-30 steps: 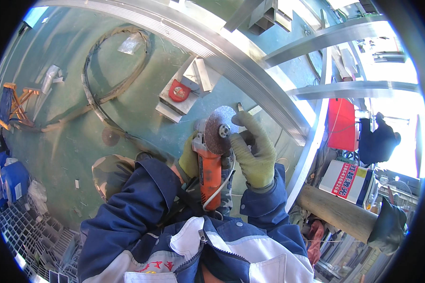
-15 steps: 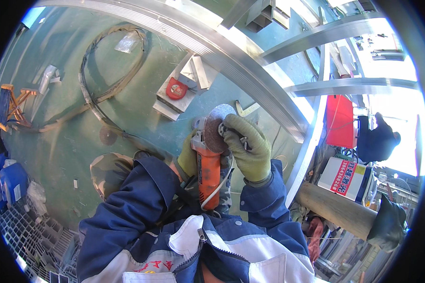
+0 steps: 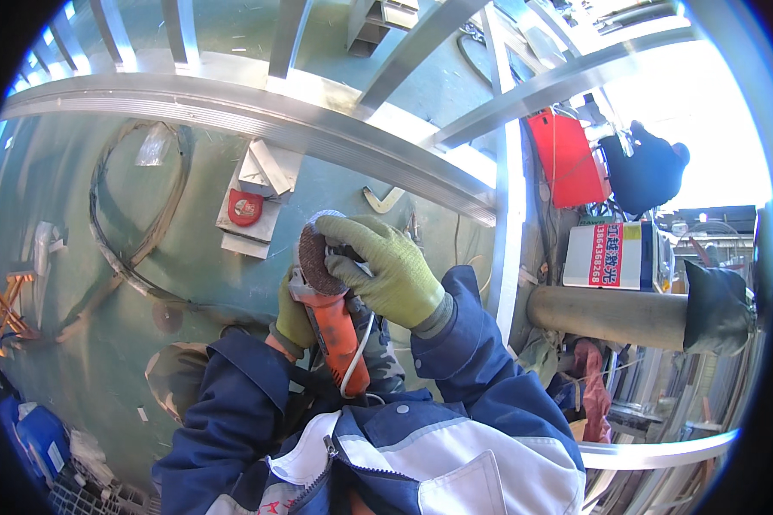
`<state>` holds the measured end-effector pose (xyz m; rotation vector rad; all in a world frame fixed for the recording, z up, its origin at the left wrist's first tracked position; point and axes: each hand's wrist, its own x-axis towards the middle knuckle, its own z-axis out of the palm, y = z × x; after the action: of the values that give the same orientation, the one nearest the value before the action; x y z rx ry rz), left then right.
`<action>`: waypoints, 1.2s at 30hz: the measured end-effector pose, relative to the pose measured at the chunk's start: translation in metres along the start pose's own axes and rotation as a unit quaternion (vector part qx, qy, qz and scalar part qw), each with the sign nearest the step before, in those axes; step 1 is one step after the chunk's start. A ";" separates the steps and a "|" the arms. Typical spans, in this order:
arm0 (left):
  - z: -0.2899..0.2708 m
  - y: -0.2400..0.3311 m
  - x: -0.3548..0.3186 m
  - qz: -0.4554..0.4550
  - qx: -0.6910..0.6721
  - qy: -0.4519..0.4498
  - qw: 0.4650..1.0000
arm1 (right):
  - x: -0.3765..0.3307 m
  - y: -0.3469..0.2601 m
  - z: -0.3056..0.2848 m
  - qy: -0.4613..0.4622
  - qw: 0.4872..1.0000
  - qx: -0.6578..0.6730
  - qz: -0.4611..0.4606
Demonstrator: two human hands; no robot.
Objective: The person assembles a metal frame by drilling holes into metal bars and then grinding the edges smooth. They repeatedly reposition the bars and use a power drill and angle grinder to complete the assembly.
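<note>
Overhead, a green floor (image 3: 77, 343) is seen, crossed by a long aluminium frame (image 3: 258, 120) whose bars run from the upper left toward the right edge. Beyond the frame, at the far right, a person in dark blue (image 3: 648, 172) is bent over beside a red box (image 3: 567, 159), and a grey pipe (image 3: 610, 316) lies below a white-and-red box (image 3: 614, 255). A black cable (image 3: 124, 249) is looped on the floor at the left, near a small stack of metal pieces (image 3: 253, 202) with a red disc on top.

Close to the body, between the blue sleeves, an orange grinder (image 3: 335, 330) is held upright — its grey disc (image 3: 318, 257) at the top, a white cord trailing from its lower end. The left hand (image 3: 294, 318), in a yellow-green glove, is wrapped tight around the grinder's body just under the head. The right hand (image 3: 386, 266), gloved alike, is laid over the disc from the right, its fingers curled together against the disc's hub; a small tool appears to be pinched there, though what it is cannot be told.
</note>
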<state>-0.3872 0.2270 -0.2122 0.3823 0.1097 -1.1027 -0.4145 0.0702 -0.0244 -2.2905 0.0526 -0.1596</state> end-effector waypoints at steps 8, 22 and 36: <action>0.008 0.002 -0.003 0.021 0.111 0.047 0.992 | -0.004 0.002 -0.003 -0.018 1.000 0.016 0.011; 0.025 0.005 -0.008 -0.085 -0.208 -0.033 0.974 | -0.006 0.004 0.013 0.040 0.977 0.153 0.143; 0.004 -0.004 0.001 -0.051 -0.145 -0.063 0.986 | -0.003 -0.015 -0.007 0.029 0.997 0.009 0.078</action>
<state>-0.3904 0.2235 -0.2098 0.0463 0.1759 -1.1896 -0.4191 0.0749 -0.0092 -2.2536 0.2579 -0.1442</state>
